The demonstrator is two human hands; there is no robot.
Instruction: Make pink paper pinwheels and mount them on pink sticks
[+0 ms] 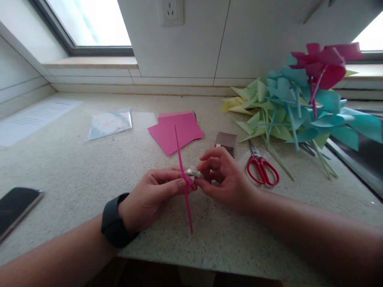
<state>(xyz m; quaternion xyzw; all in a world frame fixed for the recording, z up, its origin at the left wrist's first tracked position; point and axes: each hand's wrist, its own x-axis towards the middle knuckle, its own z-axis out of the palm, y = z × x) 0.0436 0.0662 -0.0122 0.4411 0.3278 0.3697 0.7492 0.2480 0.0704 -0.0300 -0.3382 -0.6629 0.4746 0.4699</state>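
Between the thumb and fingers of my left hand (161,183) is a thin pink paper stick (178,151), tilted, with a wider pink piece at its middle. Just to its right, the fingertips of my right hand (224,177) pinch a small roll of clear tape (194,173), which touches or nearly touches the stick. Whether a strip of tape is pulled out, I cannot tell. Beyond my hands lie pink paper sheets (182,131) in a loose stack. Red-handled scissors (261,169) rest to the right of my right hand, blades slightly apart and pointing away.
Paper pinwheels (287,99) in green, yellow, blue and pink are heaped at the back right. A small clear packet (226,139) lies behind my right hand. Farther left are a plastic-sleeved card (110,124), a printed sheet (36,117) and a black phone (18,209).
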